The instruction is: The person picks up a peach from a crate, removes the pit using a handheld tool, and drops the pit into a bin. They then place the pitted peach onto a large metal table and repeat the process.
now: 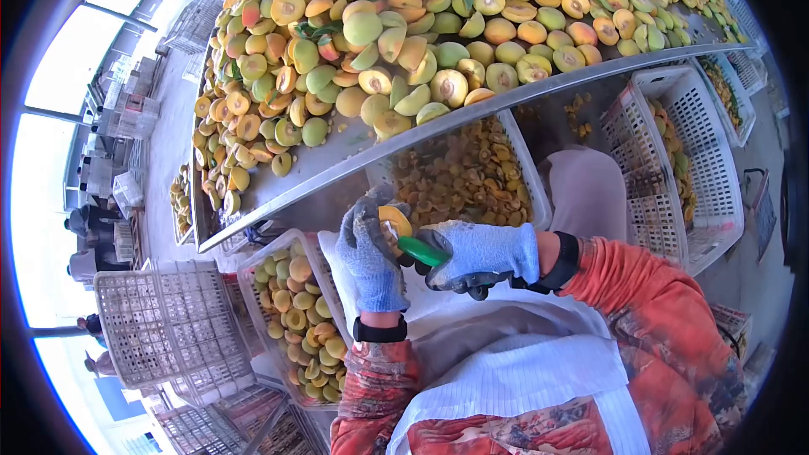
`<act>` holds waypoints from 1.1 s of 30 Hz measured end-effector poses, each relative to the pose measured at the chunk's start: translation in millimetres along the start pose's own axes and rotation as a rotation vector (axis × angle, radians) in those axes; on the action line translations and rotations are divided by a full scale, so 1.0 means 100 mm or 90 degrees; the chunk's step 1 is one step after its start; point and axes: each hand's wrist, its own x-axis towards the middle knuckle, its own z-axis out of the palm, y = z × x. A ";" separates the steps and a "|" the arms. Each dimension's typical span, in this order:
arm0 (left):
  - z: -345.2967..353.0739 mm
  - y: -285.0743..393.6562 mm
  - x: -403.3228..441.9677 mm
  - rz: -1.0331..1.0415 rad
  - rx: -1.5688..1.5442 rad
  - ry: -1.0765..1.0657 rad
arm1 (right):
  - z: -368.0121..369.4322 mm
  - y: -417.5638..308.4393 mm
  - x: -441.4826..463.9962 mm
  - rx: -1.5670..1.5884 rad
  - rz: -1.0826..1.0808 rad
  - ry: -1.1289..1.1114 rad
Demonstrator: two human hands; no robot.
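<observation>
My left hand point(371, 248), in a blue and grey work glove, holds a cut yellow fruit half point(394, 221) with its inner side showing. My right hand point(472, 254), gloved the same way, is closed round the green handle point(423, 251) of a small tool, whose metal tip meets the fruit. Both hands are over my lap, in front of the metal table edge point(472, 116). Halved yellow-green fruits point(362, 29) are heaped on the table. Below the edge, behind my hands, a white crate holds many small orange-brown pieces point(463, 173).
A white crate of fruit halves point(303, 320) stands at my left, beside a stacked, upturned crate point(173, 324). More white crates point(708, 160) stand at the right under the table. People point(88, 240) and crate stacks show at the far left.
</observation>
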 end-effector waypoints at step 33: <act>-0.06 -0.15 0.43 0.250 0.070 -0.159 | -0.22 0.16 -0.10 -0.528 -0.350 0.632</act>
